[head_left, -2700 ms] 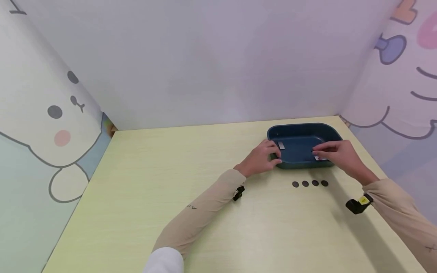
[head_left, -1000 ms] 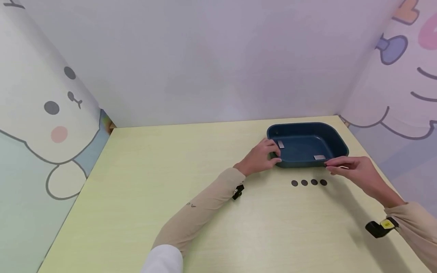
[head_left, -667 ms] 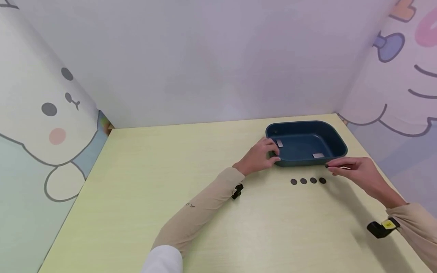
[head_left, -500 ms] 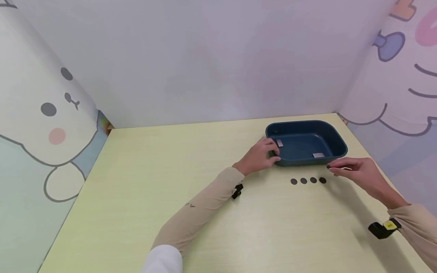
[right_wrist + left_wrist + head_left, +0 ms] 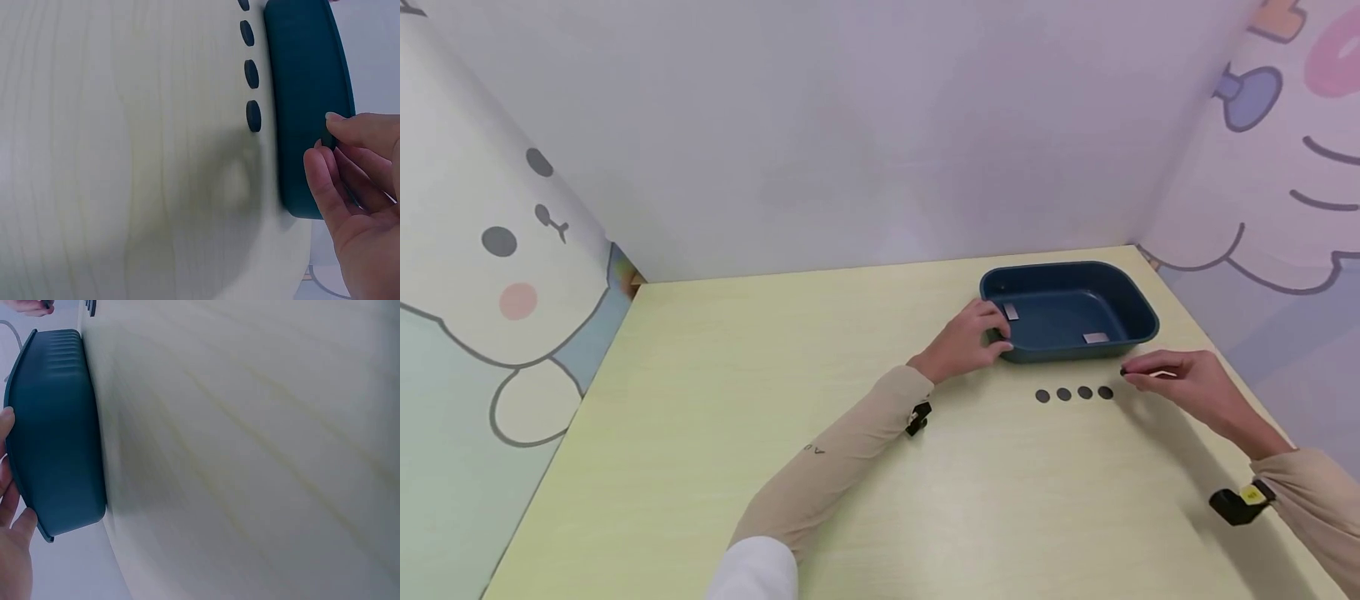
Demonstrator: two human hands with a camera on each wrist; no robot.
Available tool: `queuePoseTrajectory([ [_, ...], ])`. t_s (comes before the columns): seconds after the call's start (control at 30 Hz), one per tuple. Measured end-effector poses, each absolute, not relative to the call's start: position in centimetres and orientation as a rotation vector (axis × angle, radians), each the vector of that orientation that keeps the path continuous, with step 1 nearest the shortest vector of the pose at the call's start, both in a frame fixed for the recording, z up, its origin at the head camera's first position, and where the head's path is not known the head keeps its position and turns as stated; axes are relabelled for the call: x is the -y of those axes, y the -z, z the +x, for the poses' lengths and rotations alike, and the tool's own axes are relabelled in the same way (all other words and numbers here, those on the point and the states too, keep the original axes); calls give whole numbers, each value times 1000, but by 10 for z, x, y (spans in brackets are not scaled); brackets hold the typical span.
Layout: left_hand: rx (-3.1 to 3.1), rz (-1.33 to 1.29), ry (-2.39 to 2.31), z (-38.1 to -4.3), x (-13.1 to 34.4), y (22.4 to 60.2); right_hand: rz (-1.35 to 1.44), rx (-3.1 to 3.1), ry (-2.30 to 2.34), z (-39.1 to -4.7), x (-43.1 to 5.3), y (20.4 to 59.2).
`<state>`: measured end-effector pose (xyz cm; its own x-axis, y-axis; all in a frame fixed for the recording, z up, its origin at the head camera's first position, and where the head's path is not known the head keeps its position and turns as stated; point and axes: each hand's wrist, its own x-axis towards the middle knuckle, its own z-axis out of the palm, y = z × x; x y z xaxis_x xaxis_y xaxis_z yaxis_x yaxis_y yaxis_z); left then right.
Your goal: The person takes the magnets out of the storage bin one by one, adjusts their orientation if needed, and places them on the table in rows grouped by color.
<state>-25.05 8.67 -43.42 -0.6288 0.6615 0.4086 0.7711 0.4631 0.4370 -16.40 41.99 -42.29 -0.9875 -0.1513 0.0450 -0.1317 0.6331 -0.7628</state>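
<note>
A dark blue plastic basin [image 5: 1052,353] stands on the table at the back right. My left hand [image 5: 964,342] grips its left end, fingers over the rim and thumb at the front corner. The left wrist view shows fingertips [image 5: 5,422] curled on that rim. Just in front of the basin's right corner, my right hand [image 5: 1195,387] pinches a small dark disc [image 5: 327,137] between thumb and fingers, above the table. Several matching flat discs [image 5: 1085,392] lie in a row on the table before the basin, left of the right hand.
Two small pale labels, one at the left [image 5: 1011,312] and one at the front right [image 5: 1095,338], show inside the basin. A pale wood-grain table [image 5: 760,358] spreads to the left and front. Walls with cartoon prints [image 5: 1247,200] enclose the back and sides.
From over the basin's inside, my right hand has come out across the front rim and dropped slightly toward the table, the disc pinched in it. The left hand stays on the basin.
</note>
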Motion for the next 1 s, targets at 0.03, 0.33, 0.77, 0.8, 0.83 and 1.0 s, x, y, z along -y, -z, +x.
queuePoseTrajectory([
  [0.03, 2529, -1250, 895, -251, -87, 434, -245, -2832, 1295, -164, -420, 424],
  [0.33, 2534, -1244, 909, -252, -86, 435, -247, -2891, 1218, -162, -422, 429],
  [0.77, 2507, -1259, 945, -252, -86, 436, -380, -2983, 1202, -162, -424, 442],
  [0.8, 2504, -1261, 950, -252, -86, 436, -392, -3003, 1182, -162, -424, 443],
  [0.83, 2505, -1263, 951, -252, -86, 436, -411, -3023, 1160, -162, -423, 443],
  [1.0, 2509, -1261, 958, -253, -86, 435, -502, -3090, 1049, -163, -420, 447],
])
